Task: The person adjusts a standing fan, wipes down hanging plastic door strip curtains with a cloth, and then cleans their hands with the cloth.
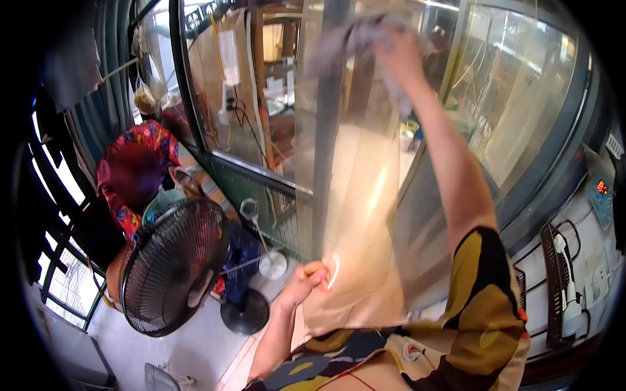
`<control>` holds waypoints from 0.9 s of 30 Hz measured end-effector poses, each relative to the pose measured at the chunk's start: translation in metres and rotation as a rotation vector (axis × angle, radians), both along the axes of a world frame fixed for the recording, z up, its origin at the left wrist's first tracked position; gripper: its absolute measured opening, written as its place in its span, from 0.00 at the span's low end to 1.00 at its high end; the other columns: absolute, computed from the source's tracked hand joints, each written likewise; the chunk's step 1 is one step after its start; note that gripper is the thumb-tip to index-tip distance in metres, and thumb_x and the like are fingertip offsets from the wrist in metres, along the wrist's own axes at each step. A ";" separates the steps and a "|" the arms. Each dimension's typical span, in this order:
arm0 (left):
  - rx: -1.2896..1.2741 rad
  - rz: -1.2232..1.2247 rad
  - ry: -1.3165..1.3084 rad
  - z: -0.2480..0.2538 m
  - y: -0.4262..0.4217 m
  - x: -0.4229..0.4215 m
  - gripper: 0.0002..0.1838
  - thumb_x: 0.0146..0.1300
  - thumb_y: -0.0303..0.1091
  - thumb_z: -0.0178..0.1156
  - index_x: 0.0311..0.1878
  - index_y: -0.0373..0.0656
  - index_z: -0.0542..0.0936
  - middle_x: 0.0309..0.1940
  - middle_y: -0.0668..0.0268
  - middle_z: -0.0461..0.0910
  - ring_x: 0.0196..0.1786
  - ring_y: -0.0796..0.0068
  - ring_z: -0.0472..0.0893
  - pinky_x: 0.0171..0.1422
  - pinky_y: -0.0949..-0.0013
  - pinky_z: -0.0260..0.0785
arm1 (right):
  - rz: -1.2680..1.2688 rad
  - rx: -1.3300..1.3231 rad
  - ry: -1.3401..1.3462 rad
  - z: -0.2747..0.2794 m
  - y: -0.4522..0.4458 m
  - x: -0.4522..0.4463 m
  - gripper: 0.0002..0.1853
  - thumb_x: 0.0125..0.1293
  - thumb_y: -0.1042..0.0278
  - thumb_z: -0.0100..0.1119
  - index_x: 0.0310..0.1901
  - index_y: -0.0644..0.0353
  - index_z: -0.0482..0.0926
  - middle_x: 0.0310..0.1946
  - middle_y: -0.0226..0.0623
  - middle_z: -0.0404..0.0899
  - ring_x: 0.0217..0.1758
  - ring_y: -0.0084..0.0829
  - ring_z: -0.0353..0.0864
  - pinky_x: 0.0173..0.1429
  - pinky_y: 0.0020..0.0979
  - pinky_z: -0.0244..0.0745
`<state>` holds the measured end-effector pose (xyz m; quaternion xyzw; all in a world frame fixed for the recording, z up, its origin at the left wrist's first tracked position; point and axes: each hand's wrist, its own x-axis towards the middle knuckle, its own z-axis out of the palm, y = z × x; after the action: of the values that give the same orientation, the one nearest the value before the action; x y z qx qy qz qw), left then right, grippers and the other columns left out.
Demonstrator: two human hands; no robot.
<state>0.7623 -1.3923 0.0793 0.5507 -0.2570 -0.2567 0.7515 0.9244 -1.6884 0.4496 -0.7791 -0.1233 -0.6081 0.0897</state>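
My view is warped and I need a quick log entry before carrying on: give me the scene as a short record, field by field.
Right hand: raised high, holding the grey cloth
Grey cloth: bunched, blurred; contact with the sheet unclear
Left hand: low, fingers closed, seemingly pinching the clear sheet's edge
Clear sheet: hanging, glossy, see-through
Fan: black, at the picture's left
Wall sockets: far right

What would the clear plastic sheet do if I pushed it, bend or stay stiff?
The clear plastic sheet would probably bend, since its edge seems to curl by the left hand. It may spring back a bit, because it looks fairly smooth higher up. It might feel slippery, judging by the bright, glossy shine.
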 end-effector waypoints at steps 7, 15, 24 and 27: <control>0.009 -0.017 -0.004 -0.017 0.004 0.017 0.13 0.70 0.39 0.53 0.36 0.38 0.77 0.26 0.70 0.77 0.30 0.79 0.80 0.36 0.73 0.77 | 0.666 0.784 0.264 0.032 -0.025 -0.002 0.30 0.52 0.61 0.71 0.55 0.65 0.73 0.48 0.43 0.78 0.50 0.38 0.79 0.54 0.37 0.74; 0.057 -0.057 0.111 -0.024 -0.005 0.040 0.13 0.71 0.39 0.53 0.45 0.39 0.78 0.32 0.65 0.81 0.38 0.77 0.82 0.44 0.72 0.77 | 0.643 0.973 0.675 -0.094 0.014 -0.100 0.28 0.51 0.67 0.70 0.55 0.64 0.74 0.48 0.40 0.79 0.51 0.35 0.78 0.56 0.34 0.73; 0.047 -0.139 0.136 -0.056 0.011 0.019 0.18 0.63 0.26 0.60 0.56 0.39 0.77 0.53 0.65 0.80 0.53 0.74 0.79 0.61 0.71 0.68 | 0.603 1.104 0.902 -0.385 0.038 -0.221 0.20 0.50 0.81 0.62 0.48 0.67 0.78 0.35 0.27 0.78 0.37 0.18 0.74 0.42 0.22 0.71; 0.075 -0.107 0.123 -0.071 0.014 -0.010 0.17 0.63 0.25 0.60 0.56 0.37 0.77 0.50 0.63 0.81 0.54 0.73 0.79 0.62 0.71 0.67 | 0.682 1.164 0.918 -0.405 0.043 -0.245 0.21 0.47 0.83 0.62 0.48 0.67 0.77 0.37 0.28 0.79 0.39 0.18 0.75 0.45 0.23 0.72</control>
<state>0.7520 -1.3779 0.0085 0.5471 -0.2299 -0.3392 0.7299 0.6792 -1.6454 0.0445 -0.6989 0.0310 -0.1343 0.7018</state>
